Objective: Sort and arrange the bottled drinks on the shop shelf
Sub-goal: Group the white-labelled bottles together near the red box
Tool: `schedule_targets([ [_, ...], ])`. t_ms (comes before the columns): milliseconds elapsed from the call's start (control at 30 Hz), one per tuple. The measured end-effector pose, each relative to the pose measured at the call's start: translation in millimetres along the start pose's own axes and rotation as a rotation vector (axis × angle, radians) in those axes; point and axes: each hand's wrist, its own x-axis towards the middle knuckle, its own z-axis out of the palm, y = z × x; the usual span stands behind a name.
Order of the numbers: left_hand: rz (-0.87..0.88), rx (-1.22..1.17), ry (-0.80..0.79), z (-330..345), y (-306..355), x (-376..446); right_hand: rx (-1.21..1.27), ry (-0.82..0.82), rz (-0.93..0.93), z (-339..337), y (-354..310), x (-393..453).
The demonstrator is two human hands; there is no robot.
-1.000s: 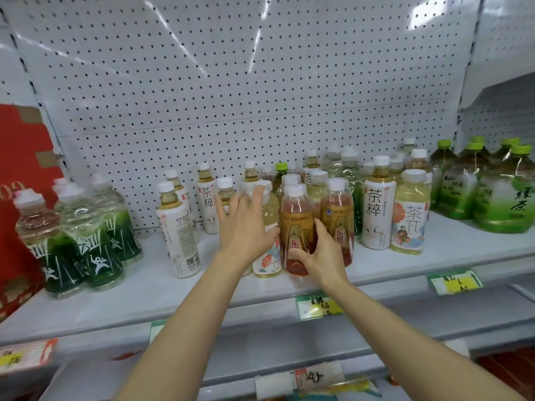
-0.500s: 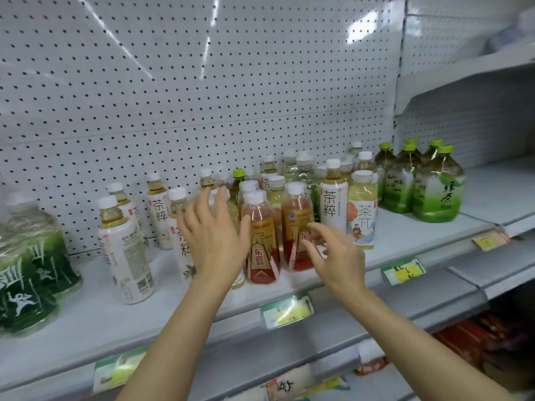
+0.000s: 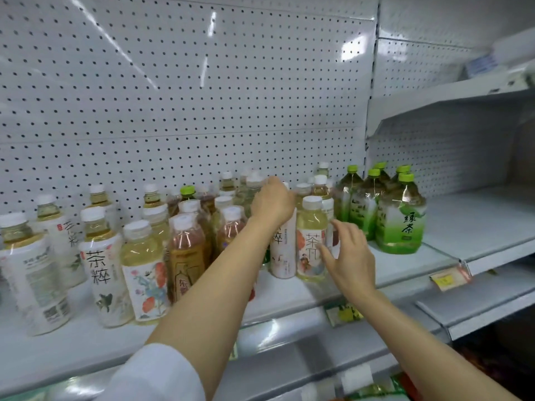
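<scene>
White-labelled tea bottle (image 3: pixel 283 250) stands upright on the white shelf (image 3: pixel 289 290), front row, right of centre; its cap and shoulder are hidden under the left hand (image 3: pixel 272 202). Touching its right side: pale yellow tea bottle (image 3: pixel 311 241), white cap, picture label, upright. A further bottle sits just behind and right of that one, mostly hidden.

Left of the pair: two amber tea bottles (image 3: pixel 185 250), white caps, partly blocked by the left forearm. Further left: a floral-label bottle (image 3: pixel 144 270), then another white-label bottle (image 3: pixel 101 267), and a white bottle with a barcode label (image 3: pixel 34 282) at the frame edge. More white-capped bottles crowd the rows behind, one with a green cap (image 3: pixel 187 191).

Right of the pair: a cluster of large green tea bottles (image 3: pixel 401 218), green caps, close together near the shelf's right end. Pegboard back panel (image 3: pixel 188 96) behind everything. Yellow price tags (image 3: pixel 447 280) on the shelf rail.

Left hand: reaches over the front rows, palm down, fingers curled over the top of the white-labelled bottle; whether it actually grips the cap cannot be told. White sleeve (image 3: pixel 156 374) at the elbow.

Right hand (image 3: pixel 347 256): open, fingers spread and slightly bent, fingertips at or just beside the yellow bottle's label; holds nothing.
</scene>
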Motion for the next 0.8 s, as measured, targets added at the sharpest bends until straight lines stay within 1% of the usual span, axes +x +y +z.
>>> schedule_targets([
  [167,-0.086,-0.127,0.090,22,-10,7,0.211,-0.017,0.083,2,22,28],
  [267,-0.122,-0.186,0.175,20,-5,1,0.209,-0.043,0.121,2,31,50],
  [333,-0.073,-0.239,0.291,10,2,-6,0.232,-0.099,0.154,6,33,62],
  [400,0.020,-0.307,0.442,-9,13,-18,0.303,-0.181,0.186,15,35,70],
  [500,0.185,-0.463,0.673,-41,31,-38,0.549,-0.325,0.303,26,34,75],
  [567,0.232,-0.567,0.769,-57,39,-52,0.684,-0.396,0.380,31,33,76],
  [633,0.212,-0.633,0.770,-67,40,-67,0.762,-0.472,0.434,30,33,76],
  [700,0.180,-0.659,0.724,-75,38,-85,0.818,-0.555,0.459,29,35,77],
  [800,0.173,-0.631,0.689,-79,26,-112,0.833,-0.587,0.432,21,32,74],
])
